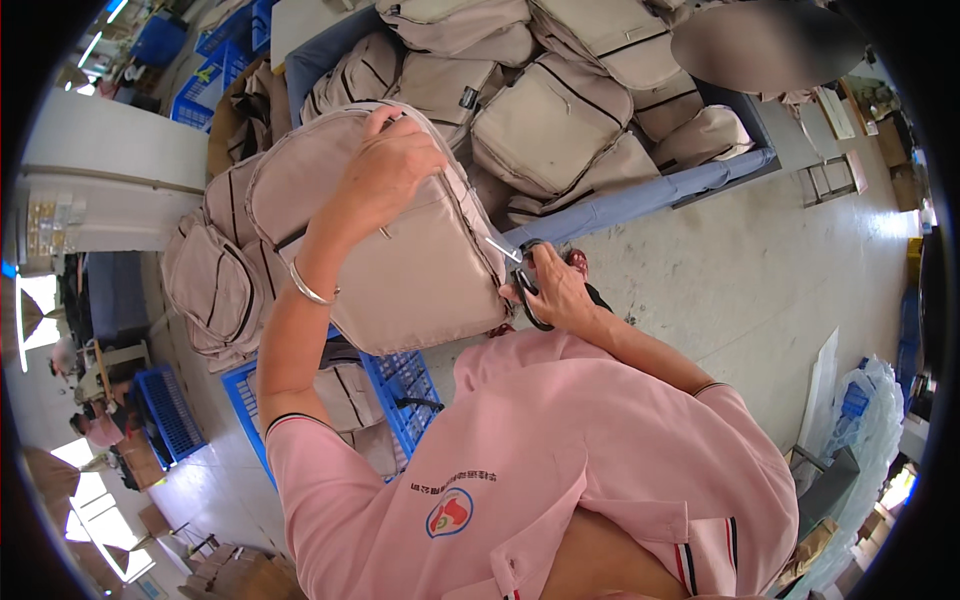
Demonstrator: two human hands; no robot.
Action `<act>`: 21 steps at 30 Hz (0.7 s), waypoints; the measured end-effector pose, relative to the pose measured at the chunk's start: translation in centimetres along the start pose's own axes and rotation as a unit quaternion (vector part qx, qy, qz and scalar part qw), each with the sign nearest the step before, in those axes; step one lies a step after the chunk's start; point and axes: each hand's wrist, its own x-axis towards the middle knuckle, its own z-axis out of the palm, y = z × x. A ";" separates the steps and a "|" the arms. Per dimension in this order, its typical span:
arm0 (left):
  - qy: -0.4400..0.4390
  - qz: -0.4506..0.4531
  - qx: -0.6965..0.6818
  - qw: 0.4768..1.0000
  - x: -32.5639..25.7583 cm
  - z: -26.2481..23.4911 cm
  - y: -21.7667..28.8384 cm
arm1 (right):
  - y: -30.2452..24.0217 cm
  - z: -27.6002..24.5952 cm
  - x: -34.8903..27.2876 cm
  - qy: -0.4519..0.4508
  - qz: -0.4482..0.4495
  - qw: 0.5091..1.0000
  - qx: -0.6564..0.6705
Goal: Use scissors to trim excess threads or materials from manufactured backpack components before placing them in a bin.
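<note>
So, both hands are busy around one beige bag (420, 275), which sits front and center, tilted, just above a blue crate (405, 385). Left hand (390, 170) is curled over the bag's top edge, pinching it, though I can't tell if that's fabric or a handle under the fingers. Right hand (557, 287) is at the bag's right side, gripping black-handled scissors (517, 276), blades aimed at that edge. Can't tell whether the tips touch it or how far the blades are parted. Beyond the bag and off to its right there's a big blue-sided bin (650, 197) heaped with similar bags (555, 125). More of the same are piled up (210, 280) just left of the bag, and the crate below it has a few inside too.
</note>
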 end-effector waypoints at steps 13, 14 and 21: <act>-0.046 -0.073 -0.020 0.996 -3.2 1.0 -1.9 | -3.0 1.6 2.0 0.023 0.015 0.999 -0.025; -0.047 -0.072 -0.020 0.996 -3.9 1.3 -2.1 | -3.3 1.3 2.2 0.024 0.001 0.999 -0.039; 0.003 -0.128 -0.080 0.989 -6.8 1.7 -2.7 | -2.6 -0.7 1.0 0.030 -0.002 0.990 -0.136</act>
